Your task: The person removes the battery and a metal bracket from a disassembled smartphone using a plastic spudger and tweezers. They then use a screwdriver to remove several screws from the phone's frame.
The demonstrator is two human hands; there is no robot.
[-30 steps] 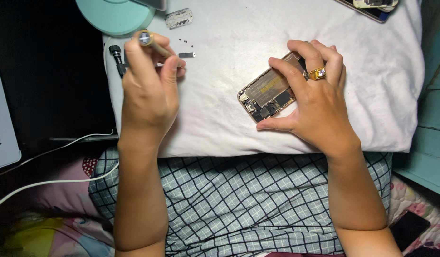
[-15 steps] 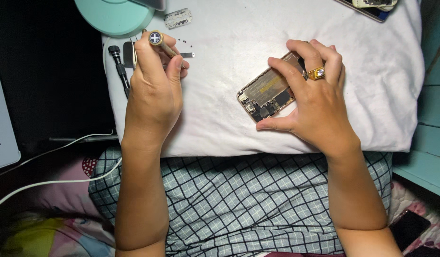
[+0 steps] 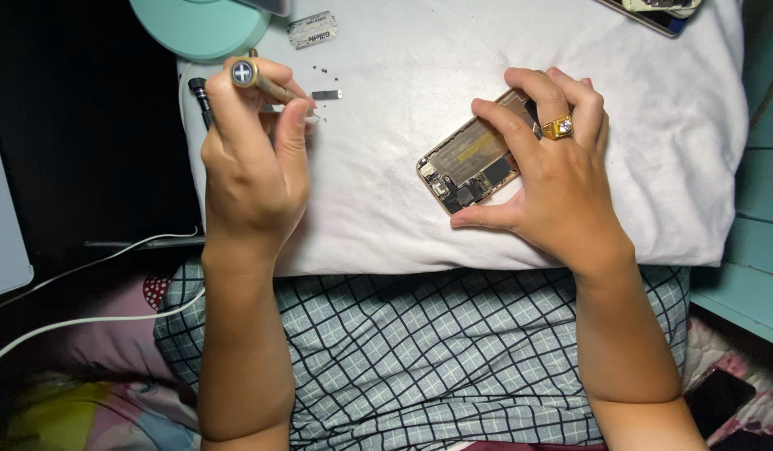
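Open white cloth (image 3: 386, 125) between the hands, loose small parts (image 3: 325, 94) and teal lamp base (image 3: 198, 25) crowding upper left

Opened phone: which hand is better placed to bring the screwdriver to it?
Left. The left hand already grips the screwdriver; the right hand is occupied steadying the opened phone.
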